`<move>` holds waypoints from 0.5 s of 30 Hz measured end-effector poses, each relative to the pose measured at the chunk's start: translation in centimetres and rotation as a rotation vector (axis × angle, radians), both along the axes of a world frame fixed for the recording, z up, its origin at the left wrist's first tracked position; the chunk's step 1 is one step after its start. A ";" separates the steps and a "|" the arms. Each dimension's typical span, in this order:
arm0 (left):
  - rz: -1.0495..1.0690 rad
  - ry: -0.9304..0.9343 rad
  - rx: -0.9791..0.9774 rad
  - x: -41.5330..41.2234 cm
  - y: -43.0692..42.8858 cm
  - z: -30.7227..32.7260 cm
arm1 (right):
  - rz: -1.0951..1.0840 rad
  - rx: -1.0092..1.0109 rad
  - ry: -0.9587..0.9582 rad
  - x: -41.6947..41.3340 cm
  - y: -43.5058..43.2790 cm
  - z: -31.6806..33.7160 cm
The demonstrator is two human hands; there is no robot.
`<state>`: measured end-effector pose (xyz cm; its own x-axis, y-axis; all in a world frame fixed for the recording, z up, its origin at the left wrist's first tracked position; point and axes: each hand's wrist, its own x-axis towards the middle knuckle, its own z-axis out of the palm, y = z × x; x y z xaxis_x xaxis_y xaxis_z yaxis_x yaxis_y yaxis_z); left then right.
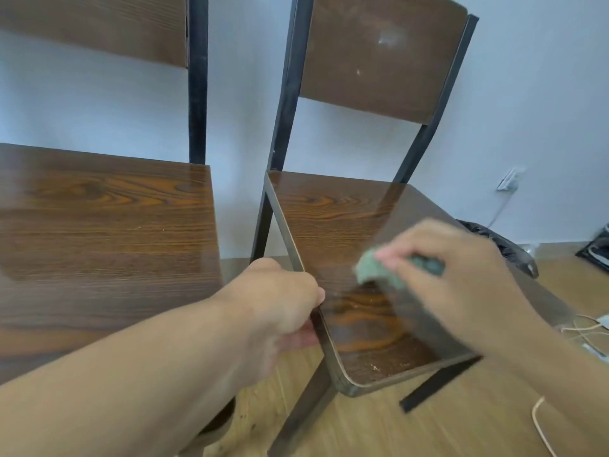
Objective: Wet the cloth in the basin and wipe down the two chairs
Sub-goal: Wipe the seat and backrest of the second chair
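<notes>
a soft green cloth [382, 268], likely limp and damp, is bunched in the closed fingers of the right hand [454, 275] on the right chair [333, 232] seat; the left hand [280, 301] clamps its rigid edge, beside the left chair [99, 219].

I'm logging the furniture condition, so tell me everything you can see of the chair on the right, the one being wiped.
The right chair has a dark wood-grain seat and backrest on a black metal frame. It looks tilted, its seat sloping. The seat is glossy, with pale crumbs or dust near the front edge; the backrest shows whitish smudges. The left hand grips the seat's left edge, and the right hand presses a green cloth on the seat. It stands on a wooden floor by a pale wall.
</notes>
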<state>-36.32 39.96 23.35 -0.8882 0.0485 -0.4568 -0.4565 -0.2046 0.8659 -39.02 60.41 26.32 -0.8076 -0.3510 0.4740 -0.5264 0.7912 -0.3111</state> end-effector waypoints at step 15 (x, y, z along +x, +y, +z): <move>-0.026 0.043 -0.126 -1.0 -0.2 -0.6 | 0.231 0.078 -0.134 7.5 1.7 -1.8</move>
<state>-37.35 39.75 22.74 -0.9065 0.0169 -0.4220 -0.4219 -0.0815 0.9030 -31.52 62.14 24.50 -0.7553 -0.5645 0.3328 -0.6542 0.6792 -0.3327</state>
